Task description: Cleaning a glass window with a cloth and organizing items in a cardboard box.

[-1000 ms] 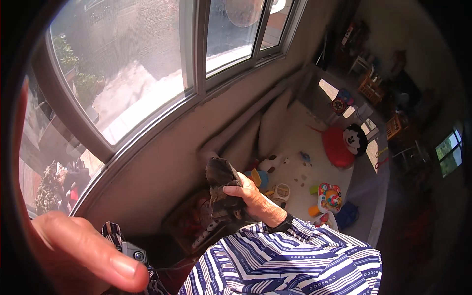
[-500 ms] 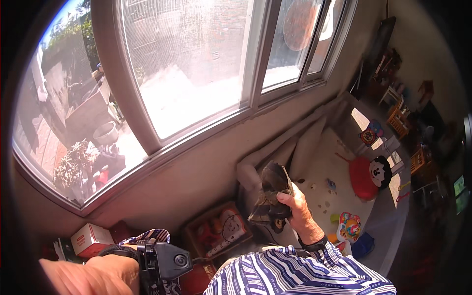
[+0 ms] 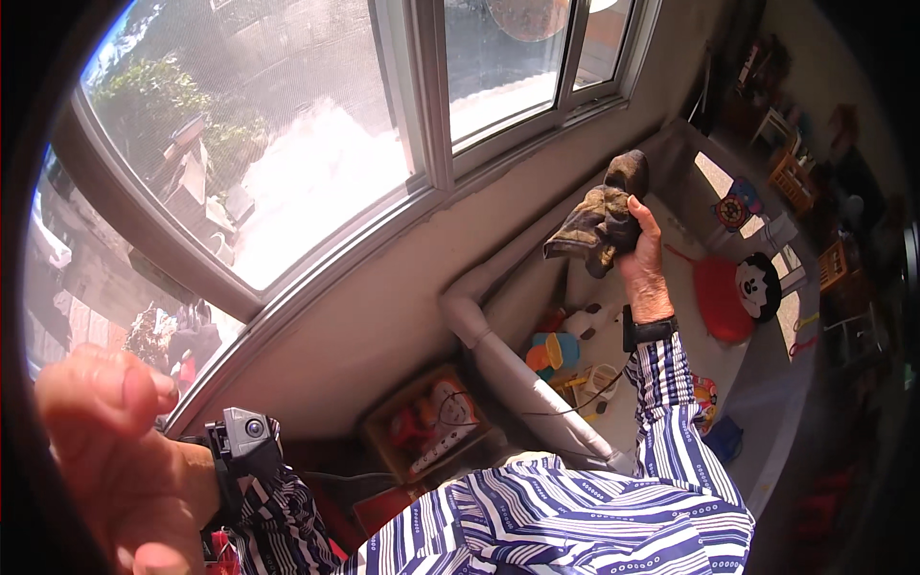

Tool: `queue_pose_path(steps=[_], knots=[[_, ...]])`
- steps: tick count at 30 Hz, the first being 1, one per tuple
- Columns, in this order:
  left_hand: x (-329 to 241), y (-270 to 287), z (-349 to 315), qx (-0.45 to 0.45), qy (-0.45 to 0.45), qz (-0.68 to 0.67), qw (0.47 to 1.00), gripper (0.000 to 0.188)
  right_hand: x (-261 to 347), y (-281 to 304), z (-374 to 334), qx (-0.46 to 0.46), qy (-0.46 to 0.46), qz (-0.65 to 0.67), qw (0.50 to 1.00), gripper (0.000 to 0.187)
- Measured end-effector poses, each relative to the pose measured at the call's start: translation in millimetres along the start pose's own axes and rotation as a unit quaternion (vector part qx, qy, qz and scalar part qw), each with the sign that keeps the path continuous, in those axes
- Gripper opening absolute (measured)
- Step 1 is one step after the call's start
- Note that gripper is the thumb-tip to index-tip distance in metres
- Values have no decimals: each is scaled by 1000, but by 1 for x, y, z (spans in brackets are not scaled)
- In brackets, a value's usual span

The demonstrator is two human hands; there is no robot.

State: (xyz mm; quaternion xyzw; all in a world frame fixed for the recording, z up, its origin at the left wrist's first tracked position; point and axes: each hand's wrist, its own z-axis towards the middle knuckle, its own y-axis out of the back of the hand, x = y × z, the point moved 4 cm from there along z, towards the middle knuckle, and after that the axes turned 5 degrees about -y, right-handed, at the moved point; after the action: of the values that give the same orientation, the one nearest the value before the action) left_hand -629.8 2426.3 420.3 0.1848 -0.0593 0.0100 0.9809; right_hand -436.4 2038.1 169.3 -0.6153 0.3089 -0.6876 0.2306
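Observation:
My right hand (image 3: 648, 259) is raised near the wall below the window, closed round a crumpled, dirty brown glove-like cloth (image 3: 606, 213). One end of the cloth bulges upward above my thumb, and a flared edge points left. Its exact kind I cannot make out. My left hand (image 3: 120, 455) is close at the lower left, fingers apart and slightly bent, with nothing seen in it. A small camera (image 3: 247, 429) is strapped at my left wrist, and a black band (image 3: 652, 331) circles the right one.
A window (image 3: 278, 153) with a sill fills the upper left. A grey padded rail (image 3: 522, 374) borders a play area with a red cushion (image 3: 724, 297) and several toys (image 3: 554, 353). Below the wall stands an open box (image 3: 431, 426) of mixed things.
My right hand has lifted the cloth up and to the right, stretching the arm out. My left hand has risen and turned, its fingers now showing. The view has shifted to the right.

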Motion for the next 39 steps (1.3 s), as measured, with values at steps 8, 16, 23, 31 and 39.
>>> queue_pose_path(steps=[8,16,23,31,39], knots=[[53,43,-211,-234,595,101,762,41,72,30,153,-9,73,36,997,28],[-21,48,-310,-341,711,149,597,32,77,4,275,59,78,74,992,29],[-64,37,-314,-361,752,212,509,29,88,-13,324,63,38,3,997,34],[-54,26,-308,-329,769,198,511,26,73,-1,350,35,95,-23,995,35],[-65,42,-300,-356,739,206,534,26,73,-5,326,56,87,-32,994,34]])
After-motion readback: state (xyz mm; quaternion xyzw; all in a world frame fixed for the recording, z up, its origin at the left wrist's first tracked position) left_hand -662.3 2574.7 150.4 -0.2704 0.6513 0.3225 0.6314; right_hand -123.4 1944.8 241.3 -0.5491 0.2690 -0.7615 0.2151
